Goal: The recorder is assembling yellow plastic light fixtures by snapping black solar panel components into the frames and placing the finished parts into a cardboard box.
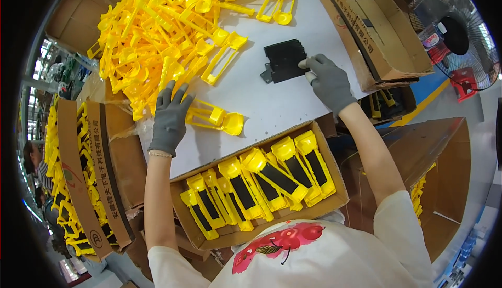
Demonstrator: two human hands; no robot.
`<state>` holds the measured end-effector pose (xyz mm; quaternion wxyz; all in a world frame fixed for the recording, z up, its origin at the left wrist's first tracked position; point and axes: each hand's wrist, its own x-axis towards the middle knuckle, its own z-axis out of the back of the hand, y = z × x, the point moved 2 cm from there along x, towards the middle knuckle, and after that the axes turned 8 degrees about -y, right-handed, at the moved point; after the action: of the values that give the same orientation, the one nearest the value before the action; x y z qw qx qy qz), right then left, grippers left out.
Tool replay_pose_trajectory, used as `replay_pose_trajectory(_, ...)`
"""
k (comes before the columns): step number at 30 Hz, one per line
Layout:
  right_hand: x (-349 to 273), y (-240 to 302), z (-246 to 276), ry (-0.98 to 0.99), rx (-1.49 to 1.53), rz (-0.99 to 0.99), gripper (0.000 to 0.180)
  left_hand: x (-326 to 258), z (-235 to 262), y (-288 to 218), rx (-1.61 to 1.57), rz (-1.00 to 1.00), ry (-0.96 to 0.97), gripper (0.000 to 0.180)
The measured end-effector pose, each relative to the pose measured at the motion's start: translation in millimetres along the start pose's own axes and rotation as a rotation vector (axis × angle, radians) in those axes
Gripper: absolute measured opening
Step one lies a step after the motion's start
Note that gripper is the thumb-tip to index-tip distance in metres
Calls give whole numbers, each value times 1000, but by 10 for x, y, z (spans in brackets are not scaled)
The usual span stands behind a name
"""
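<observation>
Several black pieces [285,60] against right hand [330,83]

An open cardboard box [402,60] lines the right side of the white tabletop [261,107]. Beyond it are a round caged fan [456,36] with a dark hub, a plastic bottle [433,38] appearing beside that hub, a red plastic item [464,83] and a yellow floor stripe [426,100].

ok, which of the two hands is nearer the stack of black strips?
Right. The right hand is at the right edge of the stack of black strips; the left hand is well to its left, by the yellow frames.
</observation>
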<state>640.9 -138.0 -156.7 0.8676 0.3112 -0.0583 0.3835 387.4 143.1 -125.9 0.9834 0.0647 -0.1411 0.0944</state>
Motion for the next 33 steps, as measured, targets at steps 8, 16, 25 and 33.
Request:
replay_pose_trajectory(8,44,-78,-84,-11,-173,137,27,-183,-163,-27,31,-232,-60,46)
replay_pose_trajectory(16,48,116,-98,152,-186,183,32,-646,69,-31,-809,307,251,55)
replay_pose_trajectory(25,-2,29,-62,151,-179,121,33,-832,226,-216,-587,99,201,75)
replay_pose_trajectory(33,35,67,-77,175,-208,75,32,-861,160,-227,-456,-84,219,65)
